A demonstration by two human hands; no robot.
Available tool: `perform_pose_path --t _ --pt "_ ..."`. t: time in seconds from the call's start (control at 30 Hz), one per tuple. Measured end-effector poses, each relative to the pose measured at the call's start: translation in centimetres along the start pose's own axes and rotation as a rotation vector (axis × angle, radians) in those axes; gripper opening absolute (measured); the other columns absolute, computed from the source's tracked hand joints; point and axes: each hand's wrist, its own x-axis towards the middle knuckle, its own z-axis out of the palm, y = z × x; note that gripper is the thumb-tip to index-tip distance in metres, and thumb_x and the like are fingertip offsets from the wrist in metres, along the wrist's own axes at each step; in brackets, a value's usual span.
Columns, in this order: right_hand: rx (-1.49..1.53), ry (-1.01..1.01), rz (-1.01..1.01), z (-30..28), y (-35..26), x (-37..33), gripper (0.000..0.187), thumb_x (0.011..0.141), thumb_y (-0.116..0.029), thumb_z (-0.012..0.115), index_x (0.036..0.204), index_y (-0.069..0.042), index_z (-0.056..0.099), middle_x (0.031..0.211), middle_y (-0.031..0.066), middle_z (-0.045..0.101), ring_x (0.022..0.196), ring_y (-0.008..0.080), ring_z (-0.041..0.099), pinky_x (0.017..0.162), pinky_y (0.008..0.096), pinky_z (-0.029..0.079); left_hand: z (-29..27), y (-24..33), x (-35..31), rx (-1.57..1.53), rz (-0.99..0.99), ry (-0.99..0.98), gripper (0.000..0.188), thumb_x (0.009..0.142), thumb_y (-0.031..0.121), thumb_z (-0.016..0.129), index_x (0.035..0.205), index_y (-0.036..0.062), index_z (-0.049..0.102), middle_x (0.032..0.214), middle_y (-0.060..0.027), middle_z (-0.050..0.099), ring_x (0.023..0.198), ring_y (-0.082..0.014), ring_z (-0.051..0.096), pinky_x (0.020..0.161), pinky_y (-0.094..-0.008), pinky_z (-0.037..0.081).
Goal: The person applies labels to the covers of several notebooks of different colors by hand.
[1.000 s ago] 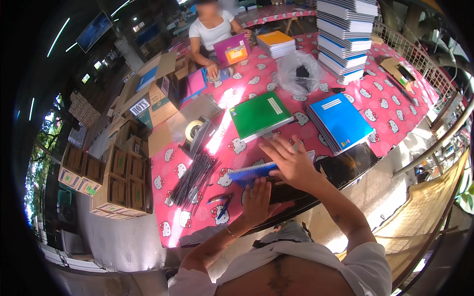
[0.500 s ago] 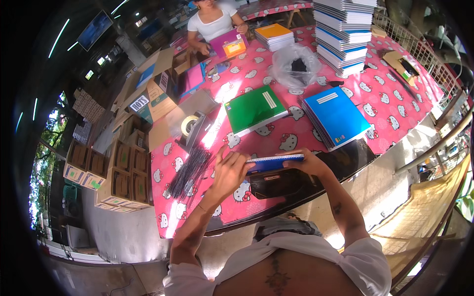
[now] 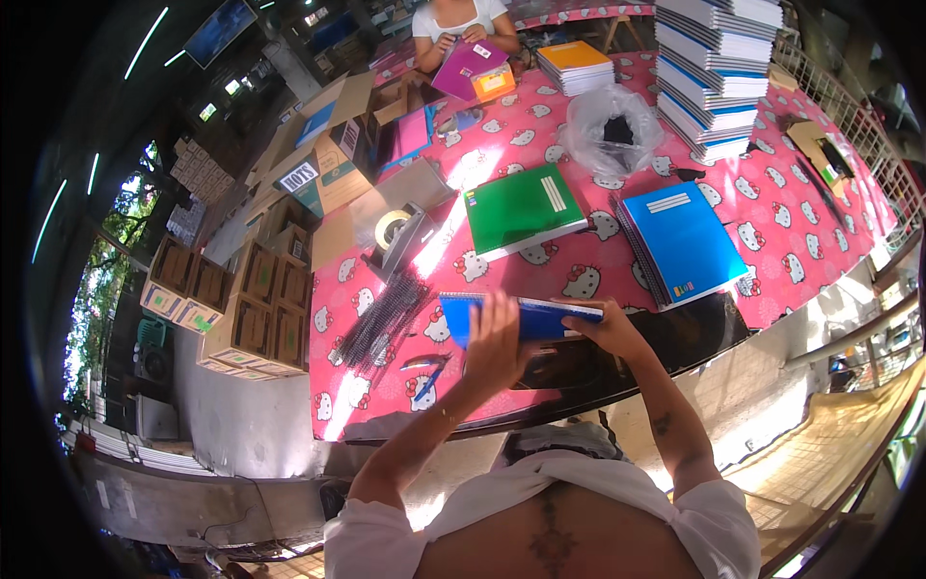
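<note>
A blue notebook (image 3: 458,314) is held on edge above the table's front, its white page edges facing up. My right hand (image 3: 610,326) grips its right end, thumb on top. Against the cover facing me, my left hand (image 3: 497,340) lies with fingers stretched out, slightly blurred. Beyond the held notebook, a green notebook (image 3: 521,207) rests on a small pile. To its right sits a pile topped by a bright blue notebook (image 3: 683,241), with black spiral binding at its left side. Left of my left hand lies a bundle of black binding coils (image 3: 386,323).
A tape dispenser (image 3: 397,236) stands behind the coils. Farther back are an open cardboard box (image 3: 333,164), a clear plastic bag (image 3: 612,130), orange notebooks (image 3: 576,66) and a tall notebook stack (image 3: 714,87). Across the table a person (image 3: 463,29) holds a purple notebook (image 3: 470,69).
My left hand has gone from the notebook's left end to flat on its cover, which now shows more. The view has shifted. The person opposite has raised the purple notebook's upper edge.
</note>
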Motion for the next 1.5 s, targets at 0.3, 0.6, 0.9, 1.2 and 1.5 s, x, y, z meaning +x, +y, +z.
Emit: perform_pose_path --t 0.3,0.6,0.9,1.2,1.5 --pt "-0.055 0.078 0.078 0.1 0.5 0.2 0.035 0.09 -0.009 0.074 0.123 0.0 0.069 0.102 0.0082 0.074 0.092 0.0085 0.062 0.082 0.0276 0.054 -1.2 1.1 1.9 -0.041 -0.036 -0.14 0.089 0.093 0.054 0.057 0.148 -0.0111 0.033 0.155 -0.0351 0.029 0.149 -0.0473 0.023 0.117 -0.0652 0.017" --pt "-0.037 0.115 -0.05 1.4 0.2 -0.3 0.026 0.09 -0.011 0.073 0.112 0.002 0.072 0.089 0.0094 0.075 0.081 0.0078 0.063 0.072 0.0285 0.052 0.1 2.1 -0.4 0.004 0.202 -0.144 0.088 0.095 0.058 0.049 0.147 -0.0126 0.034 0.155 -0.0347 0.03 0.147 -0.0479 0.027 0.116 -0.0655 0.019" --pt "-0.041 0.165 -0.073 1.2 0.6 -0.7 0.031 0.089 -0.007 0.071 0.119 0.001 0.069 0.093 0.0104 0.076 0.086 0.0094 0.066 0.078 0.0302 0.054 -1.6 4.1 4.4 -0.023 0.16 -0.03 0.091 0.092 0.055 0.055 0.145 -0.0153 0.032 0.152 -0.0384 0.03 0.145 -0.0518 0.027 0.116 -0.066 0.018" --pt "-0.097 0.22 -0.052 0.7 0.5 -1.2 0.035 0.085 -0.008 0.073 0.119 0.001 0.068 0.092 0.0139 0.074 0.087 0.0126 0.068 0.079 0.0315 0.054 -1.6 4.9 7.8 0.002 0.119 0.235 0.092 0.09 0.063 0.051 0.145 -0.0105 0.039 0.153 -0.032 0.036 0.145 -0.046 0.032 0.116 -0.0622 0.023" --pt "-0.112 0.212 -0.088 1.0 2.0 -1.7 0.029 0.086 -0.008 0.067 0.113 0.003 0.066 0.095 0.0117 0.075 0.088 0.0142 0.068 0.075 0.0325 0.054 -3.0 6.3 8.8 -0.158 0.189 0.051 0.081 0.095 0.051 0.053 0.148 -0.0081 0.037 0.156 -0.0288 0.034 0.147 -0.0419 0.031 0.116 -0.0592 0.022"
